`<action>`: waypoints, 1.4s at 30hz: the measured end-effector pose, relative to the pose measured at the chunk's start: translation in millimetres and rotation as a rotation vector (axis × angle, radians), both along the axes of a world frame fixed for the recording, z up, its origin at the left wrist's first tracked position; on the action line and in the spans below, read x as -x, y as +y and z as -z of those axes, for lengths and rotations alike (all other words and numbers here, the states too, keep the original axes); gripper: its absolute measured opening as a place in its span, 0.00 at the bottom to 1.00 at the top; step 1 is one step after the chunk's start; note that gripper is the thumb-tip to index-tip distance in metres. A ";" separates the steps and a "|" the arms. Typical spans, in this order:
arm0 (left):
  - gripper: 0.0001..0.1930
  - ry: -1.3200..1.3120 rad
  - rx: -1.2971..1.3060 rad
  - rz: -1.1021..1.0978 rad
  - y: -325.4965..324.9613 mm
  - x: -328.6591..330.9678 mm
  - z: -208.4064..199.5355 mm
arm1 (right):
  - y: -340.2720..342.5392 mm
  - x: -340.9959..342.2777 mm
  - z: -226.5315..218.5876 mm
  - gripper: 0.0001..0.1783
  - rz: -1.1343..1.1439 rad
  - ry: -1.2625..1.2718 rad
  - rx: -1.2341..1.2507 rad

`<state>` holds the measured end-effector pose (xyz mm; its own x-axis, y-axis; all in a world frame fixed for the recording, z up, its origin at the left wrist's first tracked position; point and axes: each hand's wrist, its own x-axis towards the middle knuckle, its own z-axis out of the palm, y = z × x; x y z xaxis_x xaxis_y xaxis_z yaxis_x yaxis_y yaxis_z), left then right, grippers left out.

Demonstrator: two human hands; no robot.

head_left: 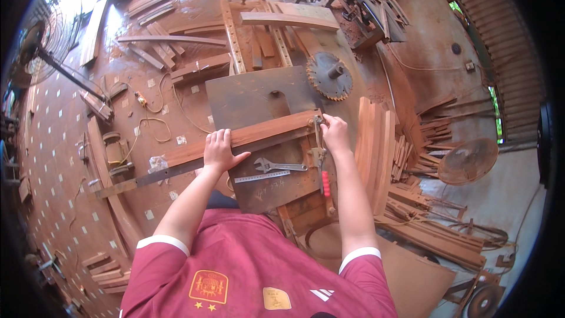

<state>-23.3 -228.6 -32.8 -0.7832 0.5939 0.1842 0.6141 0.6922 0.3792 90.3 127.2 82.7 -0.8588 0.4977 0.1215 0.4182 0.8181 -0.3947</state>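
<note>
A long reddish wooden board (265,131) lies slantwise across the dark metal saw table (247,95), along a long straight metal fence bar (176,169). My left hand (221,149) rests on the board, fingers over its top and thumb spread to the side. At the board's right end, my right hand (335,133) has its fingers closed at a metal clamp (318,141); the fingers partly hide what they grip. Below it hangs a red handle (326,184). An adjustable wrench (279,166) and a steel ruler (262,176) lie on the table nearer me.
A large toothed circular saw blade (329,76) stands beyond the board at the table's right edge. Upright boards (375,153) lean at the right. Wood strips (170,40) and a cable (154,121) lie on the floor to the left. A pedestal fan (35,44) stands far left.
</note>
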 end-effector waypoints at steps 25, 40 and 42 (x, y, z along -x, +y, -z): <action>0.51 0.016 -0.043 -0.007 -1.3 5.9 4.5 | 3.7 -36.6 2.8 0.22 0.079 -0.180 0.024; 0.51 0.006 -0.005 0.004 1.6 7.8 3.5 | -50.2 -168.5 77.9 0.24 0.432 -0.368 0.350; 0.51 0.028 0.002 0.010 2.7 8.6 3.1 | -43.4 -167.5 83.1 0.23 0.545 -0.364 0.678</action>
<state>-31.9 -225.9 -35.9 -0.7716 0.6021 0.2052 0.6315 0.6866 0.3603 257.9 83.8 -0.4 -0.4148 0.7079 -0.5716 0.8670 0.1169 -0.4844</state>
